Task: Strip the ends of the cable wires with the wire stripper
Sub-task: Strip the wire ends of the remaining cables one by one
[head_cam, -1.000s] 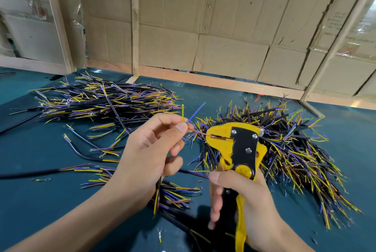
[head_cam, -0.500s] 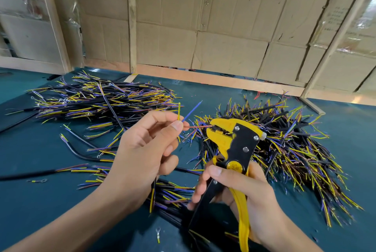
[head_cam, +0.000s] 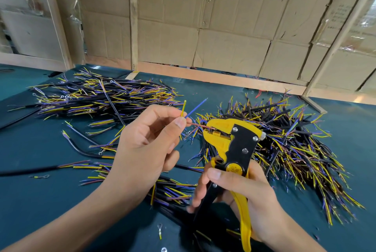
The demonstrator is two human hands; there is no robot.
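Observation:
My left hand (head_cam: pixel 148 150) pinches a cable whose three thin wires fan out past the fingertips. Its yellow wire (head_cam: pixel 183 107) points up and its blue wire (head_cam: pixel 196 107) slants up right. The reddish-brown wire (head_cam: pixel 195 125) runs right into the jaws of the wire stripper (head_cam: pixel 232 146). My right hand (head_cam: pixel 242 192) grips the yellow and black stripper by its handles, which are spread apart. The stripper's head tilts toward my left hand. The cable's black body is hidden under my left palm.
A heap of black cables with yellow, blue and brown ends (head_cam: pixel 289 139) lies right of the hands. Another heap (head_cam: pixel 101 99) lies at the back left. Loose cables (head_cam: pixel 85 146) and ring terminals (head_cam: pixel 159 229) lie on the green table (head_cam: pixel 30 200). A cardboard wall (head_cam: pixel 223 27) stands behind.
The stripper's handles have spread apart and its head has tilted left. The brown wire stays in the jaws. My left hand keeps pinching the cable.

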